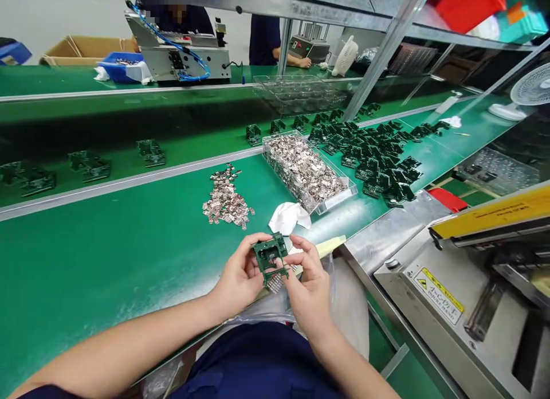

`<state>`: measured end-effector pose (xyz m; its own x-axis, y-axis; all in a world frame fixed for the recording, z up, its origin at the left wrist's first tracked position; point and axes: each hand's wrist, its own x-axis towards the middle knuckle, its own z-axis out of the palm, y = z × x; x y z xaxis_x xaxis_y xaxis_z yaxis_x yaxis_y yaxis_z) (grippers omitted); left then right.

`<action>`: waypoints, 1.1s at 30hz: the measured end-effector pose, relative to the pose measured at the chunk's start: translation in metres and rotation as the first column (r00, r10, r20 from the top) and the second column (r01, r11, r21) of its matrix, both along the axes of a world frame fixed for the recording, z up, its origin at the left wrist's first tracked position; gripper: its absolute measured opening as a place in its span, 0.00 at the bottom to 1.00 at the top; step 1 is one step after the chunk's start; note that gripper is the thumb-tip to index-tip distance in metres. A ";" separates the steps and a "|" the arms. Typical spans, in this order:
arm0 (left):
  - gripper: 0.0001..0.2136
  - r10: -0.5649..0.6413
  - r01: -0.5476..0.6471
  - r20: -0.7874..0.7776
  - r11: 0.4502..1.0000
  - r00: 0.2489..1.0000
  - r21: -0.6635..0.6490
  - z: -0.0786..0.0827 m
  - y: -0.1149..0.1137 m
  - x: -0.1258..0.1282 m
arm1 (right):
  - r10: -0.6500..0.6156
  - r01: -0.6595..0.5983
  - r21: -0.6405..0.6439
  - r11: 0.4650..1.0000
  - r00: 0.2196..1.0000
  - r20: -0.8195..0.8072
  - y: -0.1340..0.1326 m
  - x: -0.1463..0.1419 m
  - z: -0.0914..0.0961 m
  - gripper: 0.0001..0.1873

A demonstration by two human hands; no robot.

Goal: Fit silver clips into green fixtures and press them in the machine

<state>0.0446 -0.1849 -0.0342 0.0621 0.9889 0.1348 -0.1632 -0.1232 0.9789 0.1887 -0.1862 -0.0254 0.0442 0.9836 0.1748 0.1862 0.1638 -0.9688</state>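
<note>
My left hand [239, 273] grips the edge of a dark green moulded frame [270, 255] above the green bench. My right hand [307, 290] pinches the frame's near side, close to a small ribbed metal piece [275, 283] at its lower edge. Beyond my hands lies a loose pile of copper-coloured metal clips [227, 201]. Further right, a clear plastic tray [303, 169] brims with similar clips. Many more dark green frames [378, 164] are scattered past the tray. A crumpled white cloth [287, 218] lies just ahead of my hands.
A steel machine [468, 278] with a yellow bar and warning label stands to my right. A clear plastic bag [275, 313] lies below my hands. A raised green belt [129, 152] runs behind, carrying more frames. Two co-workers and another machine [180, 49] are beyond it.
</note>
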 end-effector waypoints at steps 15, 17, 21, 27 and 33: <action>0.11 0.029 -0.029 -0.067 1.000 0.997 -0.001 -0.008 -0.008 -0.001 | -0.001 -0.002 -0.059 0.998 0.999 -0.050 -0.005 -0.007 -0.008 0.04; 0.11 0.037 -0.039 -0.074 0.999 0.997 -0.031 -0.009 -0.008 -0.001 | 0.007 -0.038 -0.166 0.985 0.983 -0.186 -0.005 -0.008 -0.010 0.05; 0.12 0.048 -0.055 -0.092 0.995 0.995 -0.081 -0.009 -0.011 0.001 | -0.020 -0.074 -0.266 0.961 0.942 -0.336 -0.004 -0.008 -0.007 0.09; 0.13 0.055 -0.064 -0.085 0.992 0.995 -0.113 -0.002 -0.015 0.005 | -0.008 -0.083 -0.227 0.970 0.927 -0.375 -0.007 -0.005 -0.002 0.10; 0.12 0.087 -0.101 -0.136 0.990 0.987 -0.094 -0.002 -0.022 0.011 | -0.057 -0.015 -0.206 0.978 0.939 -0.339 -0.015 -0.001 -0.008 0.10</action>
